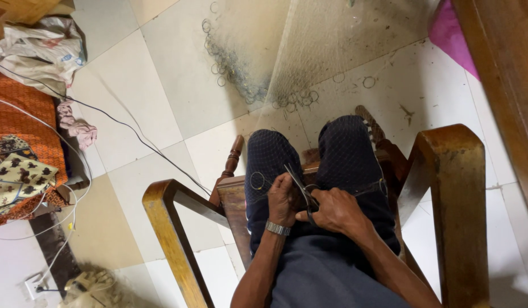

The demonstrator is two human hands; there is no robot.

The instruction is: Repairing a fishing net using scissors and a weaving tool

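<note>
Pale floor tiles (161, 108) spread below a wooden chair (452, 188) in which the person sits, dark trousers (332, 154) filling the lap. Fine netting (332, 34) runs from the lap out over the floor, with small metal rings (241, 74) strung along its edge well beyond the fingertips.

Scissors (301, 188) lie between the two hands, blades pointing away from the body. The right hand (335, 210) has its fingers curled shut through the handles. The left hand (282, 199), a metal watch (277, 229) at its wrist, is closed beside the blades, pinching netting; what exactly it grips is too fine to tell. One ring (257, 180) sits just left of its fingers.

An orange cloth (19, 131) and white cable (70, 171) lie far left.
</note>
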